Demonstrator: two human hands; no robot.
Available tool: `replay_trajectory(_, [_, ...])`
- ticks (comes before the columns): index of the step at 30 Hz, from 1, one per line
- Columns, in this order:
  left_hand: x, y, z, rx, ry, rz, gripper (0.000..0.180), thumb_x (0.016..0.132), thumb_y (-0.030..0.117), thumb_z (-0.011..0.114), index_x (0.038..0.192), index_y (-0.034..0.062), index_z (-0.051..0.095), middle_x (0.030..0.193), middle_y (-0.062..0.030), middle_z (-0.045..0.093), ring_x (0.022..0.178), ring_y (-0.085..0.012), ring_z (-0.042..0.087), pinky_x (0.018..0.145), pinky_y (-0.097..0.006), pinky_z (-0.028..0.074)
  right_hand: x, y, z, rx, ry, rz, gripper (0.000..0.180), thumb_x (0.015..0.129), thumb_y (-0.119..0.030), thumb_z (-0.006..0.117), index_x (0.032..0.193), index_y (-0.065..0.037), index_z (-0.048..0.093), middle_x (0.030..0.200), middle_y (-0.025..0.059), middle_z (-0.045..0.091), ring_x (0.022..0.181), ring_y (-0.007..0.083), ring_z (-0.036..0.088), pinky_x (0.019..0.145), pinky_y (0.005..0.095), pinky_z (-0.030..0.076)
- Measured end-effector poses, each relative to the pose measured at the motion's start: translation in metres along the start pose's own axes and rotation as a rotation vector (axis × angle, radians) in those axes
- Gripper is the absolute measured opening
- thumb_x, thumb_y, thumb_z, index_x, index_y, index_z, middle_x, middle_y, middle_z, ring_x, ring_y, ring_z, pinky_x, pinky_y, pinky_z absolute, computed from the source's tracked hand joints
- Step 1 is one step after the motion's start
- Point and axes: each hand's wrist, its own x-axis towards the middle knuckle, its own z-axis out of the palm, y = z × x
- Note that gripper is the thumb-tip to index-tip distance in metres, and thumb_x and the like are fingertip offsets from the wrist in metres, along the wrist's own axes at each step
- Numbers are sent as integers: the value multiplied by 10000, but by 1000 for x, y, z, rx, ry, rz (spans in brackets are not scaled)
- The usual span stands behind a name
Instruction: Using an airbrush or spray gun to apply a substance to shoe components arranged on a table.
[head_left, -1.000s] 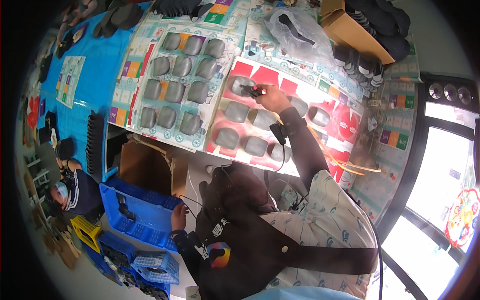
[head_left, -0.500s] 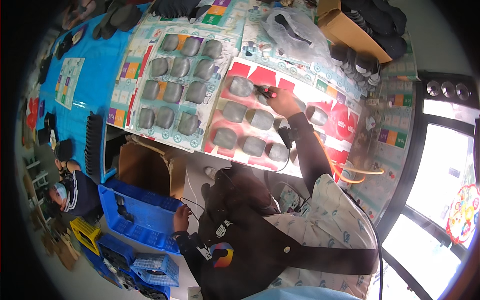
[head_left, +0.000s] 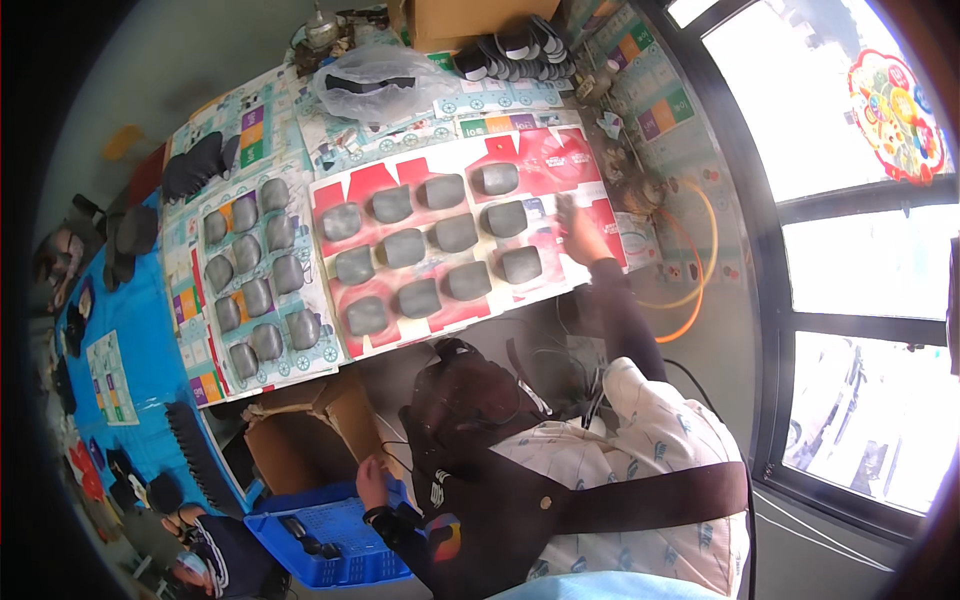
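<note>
1. At lower left, the left hand point(head_left: 372, 483) rests on the rim of the blue crate point(head_left: 330, 545) holding dark parts; its grip cannot be told.
2. The right hand point(head_left: 578, 232), open, lies on the red sheet point(head_left: 545, 160) beside grey pads point(head_left: 520, 264).

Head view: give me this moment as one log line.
right hand: on red sheet, beside grey pads | left hand: low, at blue crate | grip: unclear
</note>
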Motion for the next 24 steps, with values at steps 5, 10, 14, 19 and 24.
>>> replay_trajectory(5, [-24, -20, 5, 112, 81, 121, 304, 1030, 261, 585, 1207, 23, 649, 989, -56, 707, 799, -129, 674, 660, -250, 513, -63, 130, -5, -282, -123, 360, 584, 825, -98, 644, 1366, 16, 456, 1231, 272, 630, 1172, 463, 593, 991, 522, 481])
replay_trajectory(10, [-78, -35, 25, 84, 36, -5, 311, 1013, 232, 606, 1183, -22, 664, 989, -117, 731, 893, -199, 716, 795, -322, 570, -59, 198, 3, -1030, 50, 292, 330, 978, -246, 472, 1188, -39, 620, 1187, 184, 664, 1097, 347, 635, 943, 518, 490])
replay_trajectory(14, [-107, -64, 31, 31, 68, -26, 287, 1010, 244, 583, 1174, 24, 669, 1043, -103, 730, 924, -205, 710, 804, -353, 559, -43, 159, 37, -578, 203, 234, 436, 929, -315, 546, 1265, -46, 618, 1187, 186, 661, 1065, 315, 630, 923, 435, 497])
replay_trajectory(19, [-154, -94, 54, 117, 390, 44, 378, 953, 376, 614, 1144, 58, 685, 1037, -174, 715, 951, -368, 679, 843, -447, 533, -91, 25, 170, -234, -334, -418, 247, 824, -144, 601, 1003, -4, 695, 948, 214, 697, 913, 406, 670, 824, 522, 519])
replay_trajectory(24, [-209, -113, 68, 15, 417, -8, 352, 983, 291, 575, 1185, 21, 676, 993, -120, 743, 884, -218, 719, 816, -345, 551, -196, -140, 261, -383, -1016, -939, 318, 908, -276, 520, 1017, -41, 705, 1002, 275, 689, 996, 460, 649, 891, 526, 509])
